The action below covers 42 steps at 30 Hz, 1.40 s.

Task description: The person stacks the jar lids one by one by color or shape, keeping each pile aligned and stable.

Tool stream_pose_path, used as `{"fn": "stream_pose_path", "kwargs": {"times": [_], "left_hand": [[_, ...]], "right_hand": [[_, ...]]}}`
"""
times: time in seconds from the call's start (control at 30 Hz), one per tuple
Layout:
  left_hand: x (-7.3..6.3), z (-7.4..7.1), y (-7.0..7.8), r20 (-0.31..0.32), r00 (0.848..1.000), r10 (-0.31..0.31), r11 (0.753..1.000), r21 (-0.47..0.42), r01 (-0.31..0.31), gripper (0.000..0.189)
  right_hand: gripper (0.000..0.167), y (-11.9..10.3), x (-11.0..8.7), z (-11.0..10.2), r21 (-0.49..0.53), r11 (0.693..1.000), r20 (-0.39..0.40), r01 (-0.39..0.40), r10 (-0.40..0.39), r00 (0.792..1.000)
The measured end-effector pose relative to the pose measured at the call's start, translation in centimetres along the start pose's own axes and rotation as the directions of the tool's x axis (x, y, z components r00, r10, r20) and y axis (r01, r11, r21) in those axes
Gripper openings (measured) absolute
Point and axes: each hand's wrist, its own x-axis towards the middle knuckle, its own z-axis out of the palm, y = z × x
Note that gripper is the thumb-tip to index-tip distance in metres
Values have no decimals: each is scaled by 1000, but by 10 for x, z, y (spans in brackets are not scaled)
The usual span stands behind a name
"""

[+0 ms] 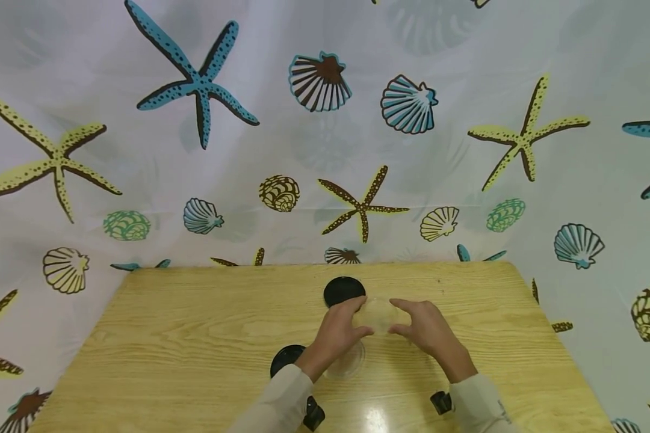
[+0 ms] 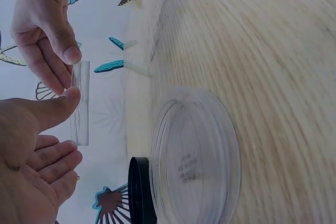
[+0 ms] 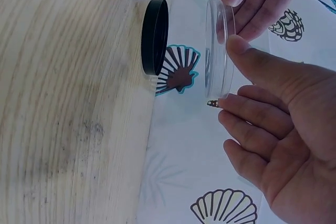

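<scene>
Between my two hands is a shallow, round, transparent plastic container (image 1: 378, 316), held up above the wooden table. My left hand (image 1: 336, 331) grips its left side, thumb on one face and fingers at the rim. On the opposite side my right hand (image 1: 427, 325) pinches the rim the same way. Both wrist views show the container (image 3: 212, 51) edge-on, raised off the tabletop. A second transparent round container (image 2: 194, 156) lies on the table under my left wrist, partly hidden by it in the head view.
One black round lid (image 1: 344, 290) lies on the table beyond my left hand. Another black lid (image 1: 286, 358) sits left of my left forearm, partly covered by it. Behind the wooden table (image 1: 195, 319) hangs a white curtain (image 1: 325, 144) printed with shells and starfish.
</scene>
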Motion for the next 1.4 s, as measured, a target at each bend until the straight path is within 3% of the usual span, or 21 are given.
{"fn": "stream_pose_path", "kwargs": {"times": [0.23,0.47,0.7,1.1,1.4], "left_hand": [[-8,-5,-7,4,1000,10,1000,-18,-9,64],[-17,-8,-15,28,1000,-12,999,-45,13,62],[-29,-10,-24,4,1000,29,1000,-8,-29,61],[-41,-16,-37,36,999,-6,1000,-17,7,60],[-48,-19,-41,43,999,-27,999,35,26,62]], "right_hand": [[56,-7,-1,5,-12,997,-19,70,-70,997],[53,-11,-2,11,19,996,-8,93,-93,996],[51,-16,-3,21,3,990,-10,138,-138,990],[48,-21,-3,38,6,981,1,193,-193,981],[47,-26,-4,45,14,974,-10,226,-226,974]]}}
